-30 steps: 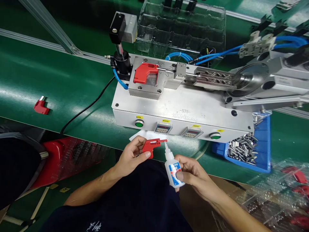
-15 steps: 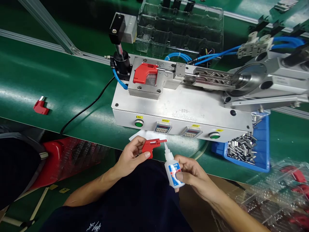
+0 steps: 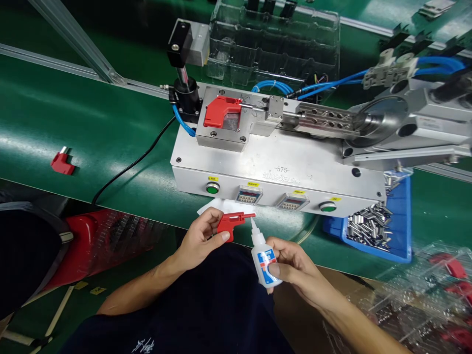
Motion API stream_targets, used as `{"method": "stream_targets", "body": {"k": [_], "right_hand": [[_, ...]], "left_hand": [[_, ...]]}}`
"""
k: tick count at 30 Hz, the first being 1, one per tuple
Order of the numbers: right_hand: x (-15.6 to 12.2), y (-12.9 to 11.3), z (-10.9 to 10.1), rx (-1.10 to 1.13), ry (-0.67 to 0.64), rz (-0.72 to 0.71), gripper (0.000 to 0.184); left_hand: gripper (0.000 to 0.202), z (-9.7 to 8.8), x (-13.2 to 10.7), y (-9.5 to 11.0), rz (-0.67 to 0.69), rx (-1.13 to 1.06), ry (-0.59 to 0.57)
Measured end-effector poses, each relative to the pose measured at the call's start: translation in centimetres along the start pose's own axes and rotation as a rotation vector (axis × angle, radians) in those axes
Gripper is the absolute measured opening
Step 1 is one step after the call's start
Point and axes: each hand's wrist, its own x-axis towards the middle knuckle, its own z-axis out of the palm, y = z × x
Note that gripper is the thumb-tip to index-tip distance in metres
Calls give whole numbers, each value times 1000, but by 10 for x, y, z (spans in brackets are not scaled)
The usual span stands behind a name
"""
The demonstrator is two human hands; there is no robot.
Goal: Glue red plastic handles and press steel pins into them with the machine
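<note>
My left hand (image 3: pixel 201 238) is closed around a small red plastic part (image 3: pixel 230 223), held level just in front of the machine. My right hand (image 3: pixel 295 265) grips a small white glue bottle (image 3: pixel 262 255) with a blue and red label. The bottle's nozzle points up at the right tip of the red part. Behind them stands a silver press machine (image 3: pixel 280 172) with green buttons and two small displays. Another red part (image 3: pixel 221 112) sits in the machine's fixture at the upper left.
A blue tray (image 3: pixel 400 231) of several small metal pins lies right of the machine. A lone red part (image 3: pixel 62 162) rests on the green belt at left. Clear plastic trays (image 3: pixel 273 44) stand behind, and a red bin (image 3: pixel 99 241) sits below the belt at left.
</note>
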Motion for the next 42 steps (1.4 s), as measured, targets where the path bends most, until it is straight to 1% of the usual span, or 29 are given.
{"method": "stream_targets", "body": {"k": [6, 13, 19, 21, 22, 24, 26, 28, 30, 31, 33, 36, 38, 39, 40, 41, 42], "right_hand": [[0, 1, -1, 15, -9, -15, 28], [0, 1, -1, 20, -8, -8, 31], [0, -1, 3, -67, -19, -14, 35], [0, -2, 2, -189, 4, -35, 32], [0, -2, -1, -285, 31, -57, 29], [3, 1, -10, -528, 125, -127, 20], [9, 8, -23, -798, 236, -228, 11], [14, 18, -38, -1046, 341, -341, 14], [18, 29, -49, -1239, 398, -408, 18], [19, 34, -53, -1312, 411, -414, 18], [20, 43, -57, -1419, 420, -381, 18], [18, 46, -60, -1538, 412, -314, 21], [8, 41, -60, -1628, 386, -291, 26], [-1, 36, -61, -1668, 375, -287, 25], [-14, 29, -63, -1696, 376, -293, 19], [-28, 20, -66, -1704, 395, -312, 14], [-45, 10, -72, -1693, 442, -341, 14]], "left_hand": [[20, 2, -1, 1, 6, 11, 1], [22, 2, -1, 0, 6, 13, -2], [24, 3, -1, 2, -9, 10, 11], [25, 5, 0, 3, -16, -7, 20], [27, 6, 1, 4, -17, -18, 32], [30, 6, 3, 5, -27, -35, 62], [34, 5, 4, 5, -43, -45, 86], [36, 3, 1, 2, -71, -46, 89], [39, 0, -5, -3, -116, -31, 108], [42, -2, -8, -7, -143, -19, 129], [52, -6, -12, -14, -195, 4, 186], [63, -9, -12, -22, -250, 21, 244], [67, -8, -12, -22, -277, 31, 260], [69, -9, -12, -22, -291, 33, 263], [70, -10, -13, -21, -307, 33, 263], [71, -12, -14, -20, -323, 30, 262], [71, -15, -14, -19, -337, 25, 263]]}}
